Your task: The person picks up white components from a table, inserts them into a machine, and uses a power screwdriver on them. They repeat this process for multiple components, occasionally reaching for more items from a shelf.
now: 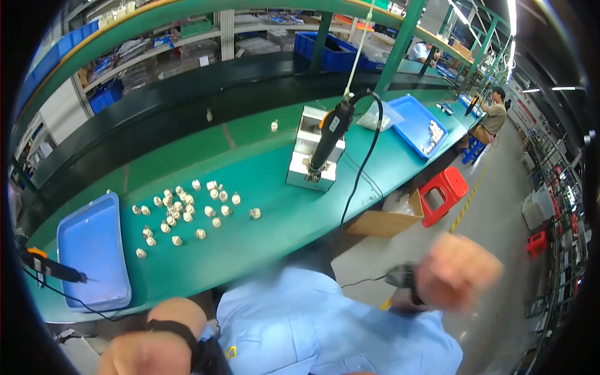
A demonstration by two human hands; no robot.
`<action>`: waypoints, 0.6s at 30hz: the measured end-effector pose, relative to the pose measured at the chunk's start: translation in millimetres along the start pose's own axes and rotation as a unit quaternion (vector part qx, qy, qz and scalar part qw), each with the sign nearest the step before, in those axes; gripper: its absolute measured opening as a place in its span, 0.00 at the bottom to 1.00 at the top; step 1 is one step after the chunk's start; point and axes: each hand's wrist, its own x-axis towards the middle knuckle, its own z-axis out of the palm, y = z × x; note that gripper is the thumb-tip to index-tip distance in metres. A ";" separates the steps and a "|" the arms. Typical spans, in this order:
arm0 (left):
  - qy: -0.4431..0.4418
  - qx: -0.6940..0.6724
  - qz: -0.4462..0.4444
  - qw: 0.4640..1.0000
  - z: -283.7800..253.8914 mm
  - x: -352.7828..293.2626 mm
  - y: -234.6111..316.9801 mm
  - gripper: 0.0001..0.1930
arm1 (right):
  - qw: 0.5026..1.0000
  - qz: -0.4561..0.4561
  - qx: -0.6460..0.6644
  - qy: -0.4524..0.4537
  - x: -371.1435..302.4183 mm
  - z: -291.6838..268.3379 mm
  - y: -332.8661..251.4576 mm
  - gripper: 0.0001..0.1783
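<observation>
Both hands sit low in the frame, off the bench. The left hand, fingers hidden, is nearer the scattered white parts, up and left of centre; the blurred right hand seems curled, holding nothing I can make out.

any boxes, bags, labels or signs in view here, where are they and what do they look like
cardboard box: on the floor under the bench edge, beside the red stool; open, plain brown
clear plastic bag: on the green bench, left of the far blue tray; crumpled, see-through
yellow tag: on the light blue shirt; small, too blurred to tell more
white labels: on the shelf edge behind the bench; small rectangles
</observation>
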 end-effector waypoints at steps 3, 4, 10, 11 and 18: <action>0.139 0.126 -0.100 0.977 -23.6 -37.0 -32.4 0.12 | 0.909 0.357 -0.206 -0.067 -60.6 -26.7 70.4 0.25; 0.139 0.259 -0.171 0.940 -27.5 -45.5 -56.8 0.14 | 0.881 0.417 -0.216 -0.061 -80.7 -31.7 87.6 0.26; -0.184 0.398 -0.401 0.804 -41.5 -117.0 -244.3 0.34 | 0.802 0.552 -0.224 -0.053 -194.5 -76.0 152.6 0.21; -0.212 0.428 -0.379 0.793 -38.1 -123.8 -263.4 0.33 | 0.789 0.574 -0.210 -0.063 -201.3 -83.0 159.5 0.17; -0.144 0.260 -0.504 0.811 -28.3 -103.6 -289.9 0.21 | 0.827 0.497 -0.261 0.026 -234.3 -118.2 167.3 0.05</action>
